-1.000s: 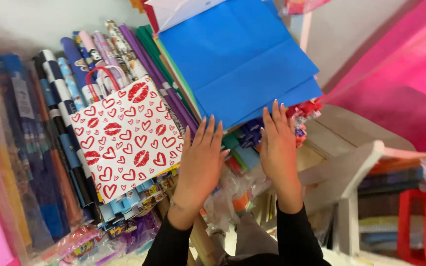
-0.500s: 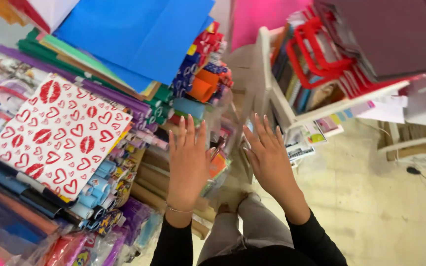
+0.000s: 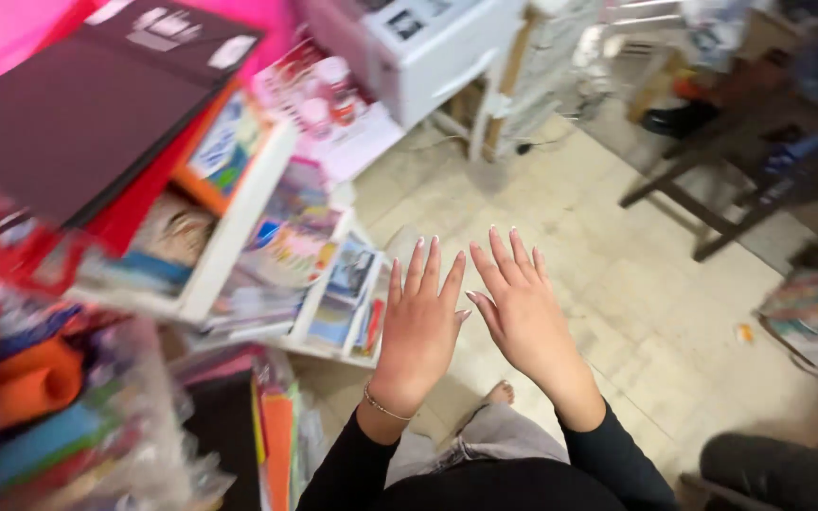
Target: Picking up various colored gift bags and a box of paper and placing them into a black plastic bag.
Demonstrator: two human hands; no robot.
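Above the tiled floor [image 3: 617, 284], left hand [image 3: 418, 326] and right hand [image 3: 523, 317] hover flat with fingers spread, gripping nothing, nearest the white shelf [image 3: 239, 227] of booklets [image 3: 347, 293] at left, with no item yet picked up.

We hold both hands out in front, palms down and empty. Our left hand [image 3: 420, 326] keeps its fingers straight and close together. Our right hand [image 3: 521, 312] spreads its fingers slightly. The two thumbs lie near each other. Black sleeves cover both forearms to the wrists.
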